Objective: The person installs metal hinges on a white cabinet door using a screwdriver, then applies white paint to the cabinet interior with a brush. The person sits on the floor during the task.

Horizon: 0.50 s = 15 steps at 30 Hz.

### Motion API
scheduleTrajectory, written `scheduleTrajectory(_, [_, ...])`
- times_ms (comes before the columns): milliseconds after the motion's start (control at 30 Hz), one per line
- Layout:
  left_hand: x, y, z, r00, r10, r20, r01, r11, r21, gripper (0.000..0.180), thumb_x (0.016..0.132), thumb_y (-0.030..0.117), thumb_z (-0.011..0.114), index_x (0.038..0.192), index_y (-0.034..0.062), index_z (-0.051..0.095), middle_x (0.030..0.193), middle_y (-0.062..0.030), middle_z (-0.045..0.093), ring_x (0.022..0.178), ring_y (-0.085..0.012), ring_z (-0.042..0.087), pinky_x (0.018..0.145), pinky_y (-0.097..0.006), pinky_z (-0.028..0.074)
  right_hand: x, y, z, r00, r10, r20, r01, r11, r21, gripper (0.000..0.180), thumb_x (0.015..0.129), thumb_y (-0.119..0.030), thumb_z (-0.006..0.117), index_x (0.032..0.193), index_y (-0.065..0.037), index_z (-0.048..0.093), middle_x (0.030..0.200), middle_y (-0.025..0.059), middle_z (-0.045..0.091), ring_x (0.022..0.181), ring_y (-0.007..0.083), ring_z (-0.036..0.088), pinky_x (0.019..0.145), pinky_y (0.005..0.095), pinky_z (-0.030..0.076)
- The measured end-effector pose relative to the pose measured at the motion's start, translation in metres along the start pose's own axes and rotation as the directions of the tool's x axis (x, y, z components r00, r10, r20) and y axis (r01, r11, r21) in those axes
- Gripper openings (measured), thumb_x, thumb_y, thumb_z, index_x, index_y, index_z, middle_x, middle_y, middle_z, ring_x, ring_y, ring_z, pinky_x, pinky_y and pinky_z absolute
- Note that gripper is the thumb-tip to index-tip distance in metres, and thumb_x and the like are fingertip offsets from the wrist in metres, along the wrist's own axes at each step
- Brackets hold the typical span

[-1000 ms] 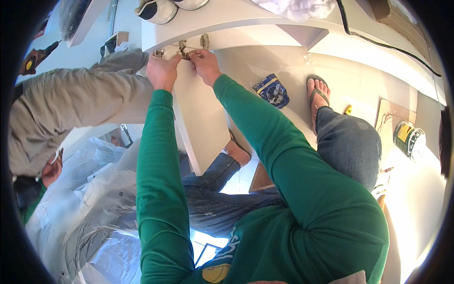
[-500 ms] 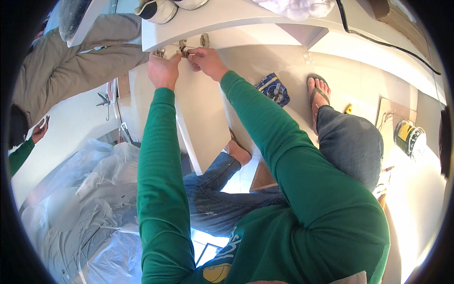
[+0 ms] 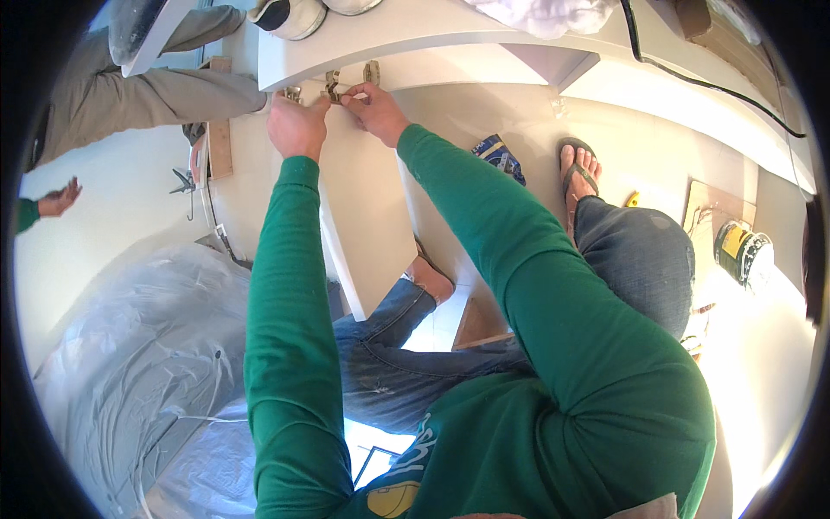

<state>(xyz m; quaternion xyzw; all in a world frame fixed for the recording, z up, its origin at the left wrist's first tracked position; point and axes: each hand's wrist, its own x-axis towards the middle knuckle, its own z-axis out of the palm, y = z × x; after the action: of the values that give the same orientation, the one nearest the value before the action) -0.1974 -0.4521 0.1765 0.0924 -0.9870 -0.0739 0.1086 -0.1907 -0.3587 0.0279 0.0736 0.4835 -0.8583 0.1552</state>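
A white cabinet door (image 3: 367,225) hangs below the underside of a white cabinet (image 3: 415,69), between my forearms. Metal hinges join the two: a middle hinge (image 3: 332,84), another hinge (image 3: 372,72) to its right, and one partly hidden behind my left hand. My left hand (image 3: 296,128) is closed, thumb and fingers pinching at the middle hinge from the left. From the right, my right hand (image 3: 376,114) pinches at the same hinge, fingertips close to the left thumb. The exact contact under the fingertips is small and partly covered.
White shoes (image 3: 292,19) sit on the cabinet, with a white cloth (image 3: 546,16) and a black cable (image 3: 670,62). Plastic sheeting (image 3: 173,346) covers things at left. A person in tan trousers (image 3: 164,104) is at upper left. A blue bag (image 3: 499,159) and a tub (image 3: 742,253) are on the right.
My hands stay at the hinge with barely any shift. The person at left has moved their legs, and a green-sleeved hand at the left edge has risen and opened.
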Motion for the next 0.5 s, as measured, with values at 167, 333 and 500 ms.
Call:
scheduleTrajectory(167, [0.001, -0.003, 0.004, 1.0, -0.021, -0.005, 0.021, 0.999, 0.027, 0.061, 0.068, 0.033, 0.091, 0.106, -0.0062, 0.065, 0.093, -0.0249, 0.074, 0.092, -0.0417, 0.073, 0.083, -0.048, 0.057, 0.013, 0.001, 0.011, 0.98, 0.135, -0.147, -0.143, 0.989, -0.045, 0.028, 0.098, -0.031, 0.073, 0.111, -0.007, 0.064, 0.075, 0.0026, 0.061, 0.058, 0.0108, 0.051, 0.05, 0.0308, 0.044])
scheduleTrajectory(333, [0.003, -0.001, 0.004, 0.999, -0.039, 0.021, 0.038, 0.999, 0.03, 0.059, 0.068, 0.034, 0.089, 0.104, -0.0057, 0.065, 0.093, -0.0249, 0.074, 0.091, -0.0418, 0.073, 0.084, -0.048, 0.057, 0.028, 0.001, 0.014, 0.983, 0.097, -0.155, -0.098, 0.995, -0.001, 0.032, 0.099, -0.034, 0.071, 0.11, -0.004, 0.064, 0.075, 0.0043, 0.063, 0.058, 0.0117, 0.054, 0.05, 0.0319, 0.044])
scheduleTrajectory(500, [-0.002, 0.007, 0.002, 0.996, -0.084, -0.018, 0.084, 0.996, -0.005, 0.06, 0.069, 0.032, 0.087, 0.112, -0.0052, 0.066, 0.095, -0.0246, 0.075, 0.093, -0.0419, 0.073, 0.086, -0.048, 0.058, 0.016, 0.015, 0.021, 0.97, 0.034, -0.242, -0.028, 0.999, 0.025, 0.037, 0.098, -0.036, 0.071, 0.109, -0.001, 0.064, 0.076, 0.0067, 0.064, 0.058, 0.0129, 0.056, 0.049, 0.0329, 0.045])
